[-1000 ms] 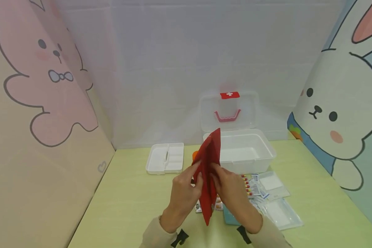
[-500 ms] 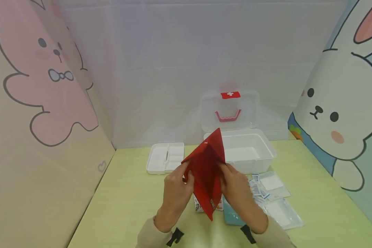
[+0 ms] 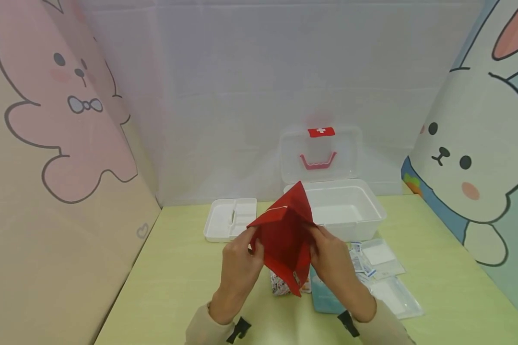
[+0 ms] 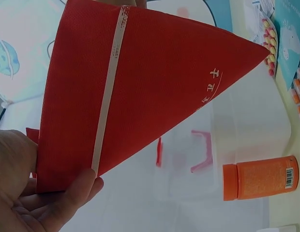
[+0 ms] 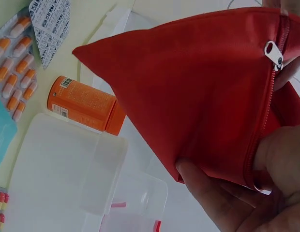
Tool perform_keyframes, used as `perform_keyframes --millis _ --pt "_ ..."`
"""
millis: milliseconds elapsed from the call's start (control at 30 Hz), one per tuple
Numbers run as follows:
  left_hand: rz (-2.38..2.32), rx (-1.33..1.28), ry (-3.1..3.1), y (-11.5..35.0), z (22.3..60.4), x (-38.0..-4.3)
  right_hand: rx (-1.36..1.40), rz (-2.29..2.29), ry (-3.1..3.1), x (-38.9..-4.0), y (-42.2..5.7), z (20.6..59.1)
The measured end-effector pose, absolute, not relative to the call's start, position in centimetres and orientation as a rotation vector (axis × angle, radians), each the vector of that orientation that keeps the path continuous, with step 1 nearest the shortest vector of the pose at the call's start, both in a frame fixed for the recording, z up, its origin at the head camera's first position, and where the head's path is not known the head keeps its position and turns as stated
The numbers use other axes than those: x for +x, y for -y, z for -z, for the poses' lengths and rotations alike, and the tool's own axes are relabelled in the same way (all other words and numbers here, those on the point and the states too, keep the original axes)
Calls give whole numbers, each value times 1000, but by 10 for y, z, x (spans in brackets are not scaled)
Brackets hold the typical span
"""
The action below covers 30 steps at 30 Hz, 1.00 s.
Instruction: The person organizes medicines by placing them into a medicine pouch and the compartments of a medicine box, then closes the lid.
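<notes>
A red zip pouch [image 3: 280,235] is held up over the table, spread apart at its mouth. My left hand [image 3: 238,266] pinches its left edge, thumb inside and fingers outside. On the opposite edge, my right hand [image 3: 335,261] grips the fabric. The right wrist view shows the zip undone, with a silver zip pull [image 5: 274,55] near the far end and my right thumb within the opening. A pale stripe [image 4: 109,92] and white lettering run across the pouch's outside in the left wrist view. The inside looks dark red; no contents show.
Behind the pouch stands an open white first-aid box [image 3: 349,225], lid raised. A white divided tray [image 3: 217,223] lies to its left. An orange bottle [image 5: 84,104], capsule blister packs [image 5: 17,72], a teal packet [image 3: 325,294] and clear packets [image 3: 394,294] surround the work area.
The pouch's mouth has spread wider as my left hand moved left and my right hand shifted slightly right. The pouch has tilted, and more of its inside shows.
</notes>
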<state>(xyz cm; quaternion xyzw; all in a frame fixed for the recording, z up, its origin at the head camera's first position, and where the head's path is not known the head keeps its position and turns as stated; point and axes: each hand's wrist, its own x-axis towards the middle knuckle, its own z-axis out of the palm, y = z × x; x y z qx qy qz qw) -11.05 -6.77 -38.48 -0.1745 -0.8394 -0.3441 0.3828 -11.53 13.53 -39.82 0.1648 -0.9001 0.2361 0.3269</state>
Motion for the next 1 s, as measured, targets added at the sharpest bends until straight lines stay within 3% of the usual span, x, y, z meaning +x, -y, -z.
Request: perform_keyframes --millis 567,1000 --pt "867 -433 2155 72 384 -111 426 -690 2501 -123 -119 406" --pt "828 -467 2167 69 383 -114 586 -661 2409 -121 -104 403"
